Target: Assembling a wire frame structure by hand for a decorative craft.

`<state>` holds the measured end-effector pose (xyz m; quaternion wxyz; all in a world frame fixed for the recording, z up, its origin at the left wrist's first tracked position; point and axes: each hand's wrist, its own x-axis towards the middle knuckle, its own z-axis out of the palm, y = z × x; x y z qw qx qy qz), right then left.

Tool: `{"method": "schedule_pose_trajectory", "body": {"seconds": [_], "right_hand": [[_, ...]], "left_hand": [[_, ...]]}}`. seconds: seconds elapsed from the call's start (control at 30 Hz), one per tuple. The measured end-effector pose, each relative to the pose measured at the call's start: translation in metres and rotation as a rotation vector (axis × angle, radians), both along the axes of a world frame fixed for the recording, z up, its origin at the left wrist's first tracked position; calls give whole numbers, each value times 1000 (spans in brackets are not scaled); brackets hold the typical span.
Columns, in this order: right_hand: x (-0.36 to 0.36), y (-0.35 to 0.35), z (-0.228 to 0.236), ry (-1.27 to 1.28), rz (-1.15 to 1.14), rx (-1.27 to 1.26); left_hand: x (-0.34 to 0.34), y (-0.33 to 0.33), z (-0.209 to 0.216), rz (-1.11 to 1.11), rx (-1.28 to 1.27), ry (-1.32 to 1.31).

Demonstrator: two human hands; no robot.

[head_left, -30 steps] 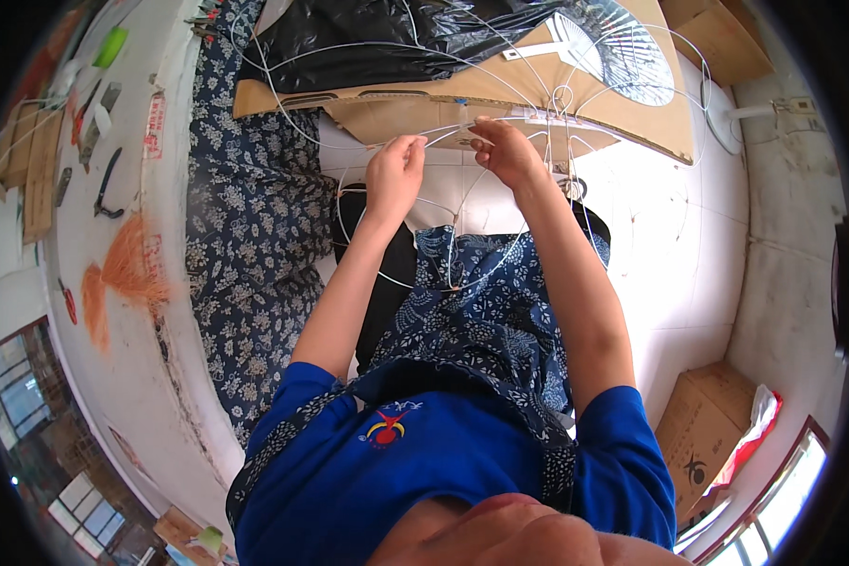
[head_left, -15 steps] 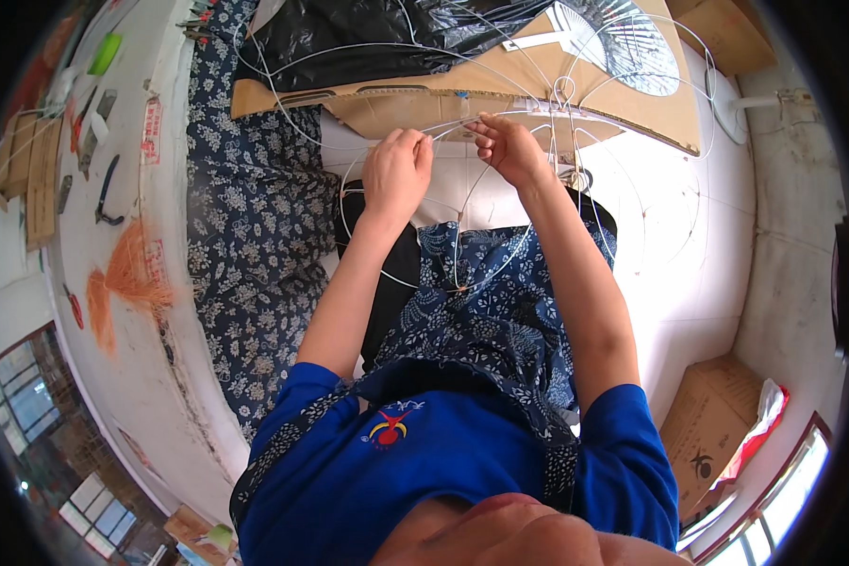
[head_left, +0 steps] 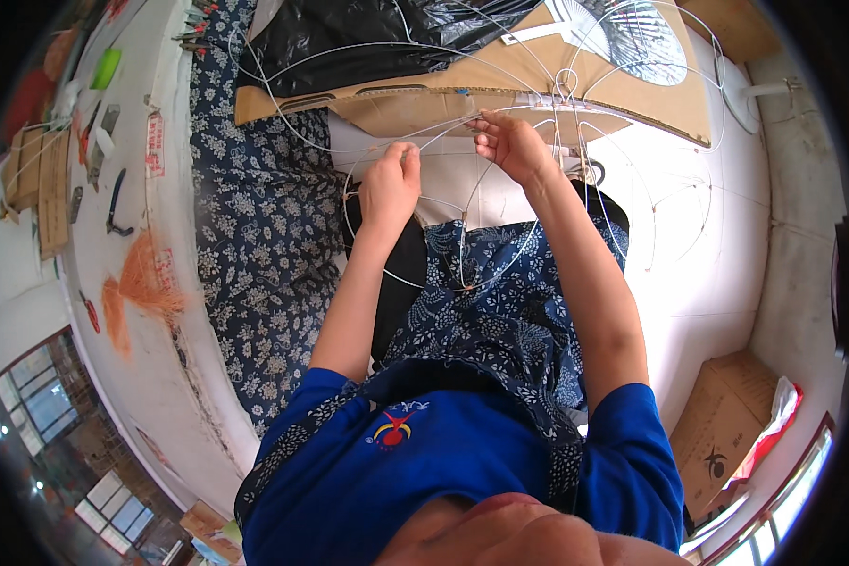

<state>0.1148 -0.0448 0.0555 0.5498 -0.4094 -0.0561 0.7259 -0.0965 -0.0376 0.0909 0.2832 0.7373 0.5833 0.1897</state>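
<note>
A large frame of thin white wire (head_left: pixel 463 247), bent into several loops tied at their crossings, spreads over my lap and the cardboard in front of me. My right hand (head_left: pixel 514 149) has thumb and index finger pinched on one of its curved wires; the other fingers curl loosely. Beside it on the left, my left hand (head_left: pixel 390 191) has its fingers bent and closed near the same wire, the thumb up along the index finger. What its fingertips grip is hidden. Near my right wrist, the loops gather in a bundle of upright wires (head_left: pixel 558 118).
A cardboard box (head_left: pixel 387 118) stands ahead, with black plastic sheeting (head_left: pixel 340 47) and a round fan (head_left: pixel 637 47) on top. Along the left runs a white table (head_left: pixel 132 377) with pliers (head_left: pixel 116 203) and orange fibres (head_left: pixel 146 283). Another carton (head_left: pixel 717 415) sits at the right.
My left hand has drawn slightly back toward me and away from my right hand. The right hand keeps its pinch on the wire. The whole view has shifted a little.
</note>
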Motion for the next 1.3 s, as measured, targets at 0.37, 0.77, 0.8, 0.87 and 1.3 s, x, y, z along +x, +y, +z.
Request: {"method": "schedule_pose_trajectory", "body": {"seconds": [0.37,0.77,0.8,0.87,1.3], "right_hand": [[-1,-3,-1,11,-3,14],[0,-3,-5,96,-36,70],[-1,-4,-2,100,-42,72],[-2,-7,0,37,-34,57],[1,-9,9,53,2,84]], "left_hand": [[45,29,-27,410,-1024,-958],[80,-8,-35,531,-279,-862],[79,-8,-37,487,-165,-806],[77,-9,-38,448,-110,-723],[53,-2,-30,99,264,-178]]}}
